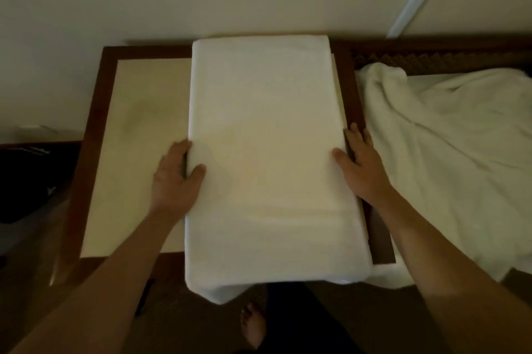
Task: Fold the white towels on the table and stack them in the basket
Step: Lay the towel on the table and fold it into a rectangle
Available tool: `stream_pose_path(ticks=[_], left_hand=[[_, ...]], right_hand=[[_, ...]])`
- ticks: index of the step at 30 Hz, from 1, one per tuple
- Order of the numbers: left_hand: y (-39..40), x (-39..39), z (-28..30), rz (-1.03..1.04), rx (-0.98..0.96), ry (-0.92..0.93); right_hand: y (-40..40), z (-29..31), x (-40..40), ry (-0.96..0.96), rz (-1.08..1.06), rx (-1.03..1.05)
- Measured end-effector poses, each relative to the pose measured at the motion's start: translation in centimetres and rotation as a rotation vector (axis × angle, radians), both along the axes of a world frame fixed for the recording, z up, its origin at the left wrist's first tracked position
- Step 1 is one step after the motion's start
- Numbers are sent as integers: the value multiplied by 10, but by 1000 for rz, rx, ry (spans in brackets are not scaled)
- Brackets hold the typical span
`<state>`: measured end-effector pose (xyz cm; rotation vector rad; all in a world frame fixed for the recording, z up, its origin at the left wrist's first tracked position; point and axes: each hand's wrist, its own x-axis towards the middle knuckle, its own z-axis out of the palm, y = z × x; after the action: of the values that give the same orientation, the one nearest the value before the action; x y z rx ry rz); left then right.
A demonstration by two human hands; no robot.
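Table (138, 123): dark wood frame, pale inset top, pushed against the wall; it carries the whole job.
Folded towel (264, 158): a long white rectangle lying lengthwise down the middle of the table, near end drooping over the front edge.
Handling: looks soft, thick and limp, so it will likely sag wherever it is unsupported; probably light, not slippery. Best taken at both long edges together, or with flat palms slid under.
Loose towel (449, 146): crumpled heap on the right, not yet folded, cut off by the frame edge.
Left hand (175, 175): at the left long edge, thumb on top, fingers tucked round the edge, pinching it.
Right hand (359, 163): fingers straight and together along the right edge, thumb resting on the cloth, no grip.
Hidden: no basket in view; dim light hides how many layers the fold has.
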<state>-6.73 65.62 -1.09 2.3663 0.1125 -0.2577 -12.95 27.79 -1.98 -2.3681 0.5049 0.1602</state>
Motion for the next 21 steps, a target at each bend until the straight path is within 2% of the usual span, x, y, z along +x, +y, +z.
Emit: stream_pose_path(ticks=[6, 8, 10, 12, 14, 16, 18, 21], left_hand=[[25, -138, 5, -33, 26, 31], [30, -183, 8, -26, 15, -59], [28, -221, 9, 73, 23, -154], [22, -249, 15, 286, -87, -77], [17, -254, 13, 454, -256, 136], [18, -247, 7, 444, -396, 271], [20, -237, 5, 372, -464, 339], [24, -226, 3, 318, -517, 451]], right_hand=[[42, 3, -144, 9, -35, -72], [60, 6, -187, -4, -114, -81], [77, 5, -221, -76, -289, -123], [93, 1, -254, -152, -487, -178], [99, -3, -267, -146, -574, -45], [99, -3, -264, -88, -534, 276], [95, -1, -256, -45, -430, 480], [80, -6, -241, -25, -383, 481]])
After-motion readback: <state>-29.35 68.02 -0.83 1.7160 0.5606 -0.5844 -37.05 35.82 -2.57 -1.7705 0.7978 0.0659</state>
